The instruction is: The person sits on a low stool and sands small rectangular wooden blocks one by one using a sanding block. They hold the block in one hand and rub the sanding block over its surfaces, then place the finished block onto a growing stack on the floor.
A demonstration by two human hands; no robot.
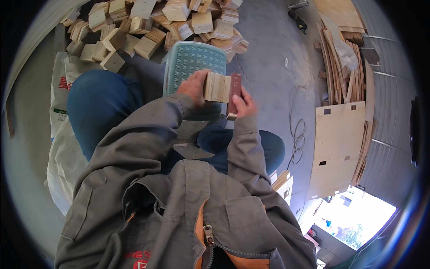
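Note:
Above a pale blue-green plastic stool [197,57], my left hand [194,88] grips a short stack of small plywood blocks [217,88] from its left side. Their layered edges face up. My right hand [246,105] is closed on a reddish-brown board [234,95], thumb on its near face. This board stands against the right end of the stack, and its lower end shows several layers. The fingers behind the board are partly hidden. The stool is between my bent knees, its near part covered by my hands and the wood.
A heap of loose plywood blocks [148,42] lies beyond the stool. White sacks [67,166] are by my left leg. On the right, a thin cable [297,139] coils on the floor near a large plywood sheet [336,148] and stacked wood strips [338,67].

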